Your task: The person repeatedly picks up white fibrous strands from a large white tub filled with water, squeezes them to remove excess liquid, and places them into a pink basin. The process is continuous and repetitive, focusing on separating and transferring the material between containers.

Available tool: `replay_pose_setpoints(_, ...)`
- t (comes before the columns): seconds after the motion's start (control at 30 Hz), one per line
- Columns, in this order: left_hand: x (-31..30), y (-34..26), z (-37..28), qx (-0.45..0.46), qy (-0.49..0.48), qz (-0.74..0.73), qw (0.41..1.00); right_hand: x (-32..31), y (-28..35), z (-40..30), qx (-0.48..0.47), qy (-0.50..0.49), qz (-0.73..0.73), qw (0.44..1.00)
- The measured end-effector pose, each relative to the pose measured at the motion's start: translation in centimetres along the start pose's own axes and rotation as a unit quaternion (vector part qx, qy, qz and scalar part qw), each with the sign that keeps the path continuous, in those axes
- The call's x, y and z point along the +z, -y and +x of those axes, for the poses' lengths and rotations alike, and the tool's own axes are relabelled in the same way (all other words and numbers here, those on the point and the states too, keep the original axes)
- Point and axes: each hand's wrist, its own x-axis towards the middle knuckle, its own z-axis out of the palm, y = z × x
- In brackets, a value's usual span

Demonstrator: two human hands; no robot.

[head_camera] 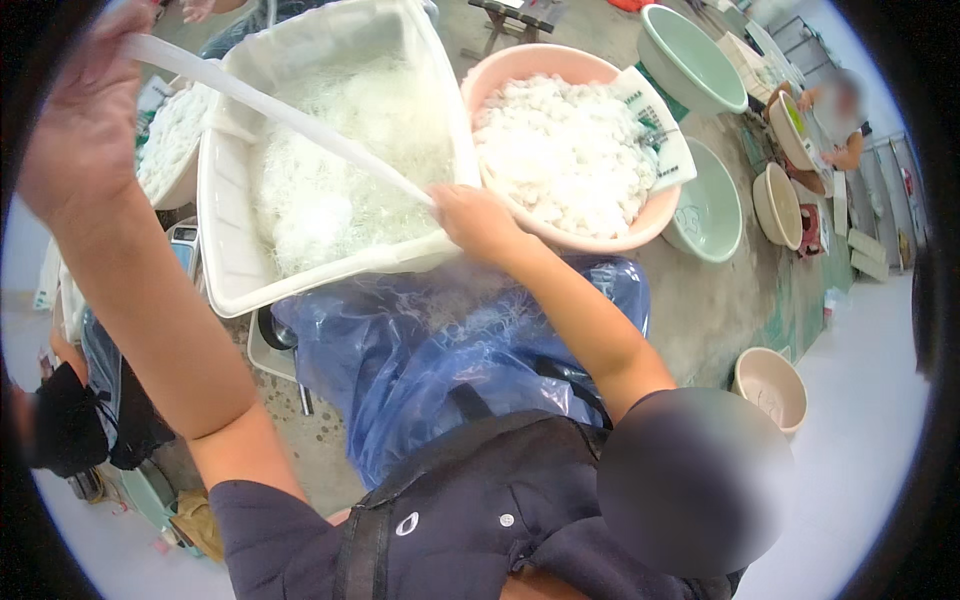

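Observation:
A long, smooth white strip [300, 120] runs taut and slanting above a white rectangular plastic tub [262, 296]. My left hand [94, 112] is raised at the far left and grips the strip's upper end; part of this hand is cut off by the dark picture rim. Over the tub's near right corner, my right hand [472, 221] pinches the lower end. Inside the tub is a wet-looking mass of thin pale strands [360, 150], with a whiter clump [315, 225] near the front. Close by on the right, a pink basin [540, 64] holds a heap of soft white lumps [562, 150].
A white sheet with green print [679, 161] lies over the pink basin's rim. Green basins [694, 60] and beige tubs [772, 386] stand to the right. Another basin of white lumps [176, 142] is at left. Blue plastic sheeting [450, 360] covers my lap. Other people sit on both sides.

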Motion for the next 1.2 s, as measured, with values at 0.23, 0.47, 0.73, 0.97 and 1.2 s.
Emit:
replay_pose_setpoints(0.23, 4.0, 7.7, -8.1, -0.323, 0.025, -0.092, 0.941, -1.6, 6.4, 2.9, -0.061, -0.187, 0.561, 0.804)
replay_pose_setpoints(0.47, 3.0, 10.0, -10.7, -0.211, -0.049, -0.338, 0.916, -3.0, 8.8, -0.1, -0.162, -0.147, 0.347, 0.912)
replay_pose_setpoints(0.73, 4.8, 15.0, -22.1, -0.27, -0.164, 0.019, 0.949, -6.4, 5.4, -1.6, -0.109, -0.323, -0.102, 0.934)
replay_pose_setpoints(0.97, 6.9, 17.4, -21.9, -0.375, -0.037, -0.499, 0.781, -4.3, 6.9, -3.1, -0.062, -0.352, 0.067, 0.932)
replay_pose_setpoints(1.2, 7.2, 9.2, -18.0, -0.368, 0.07, -0.131, 0.918, -10.3, 6.3, -4.7, -0.093, -0.211, 0.347, 0.909)
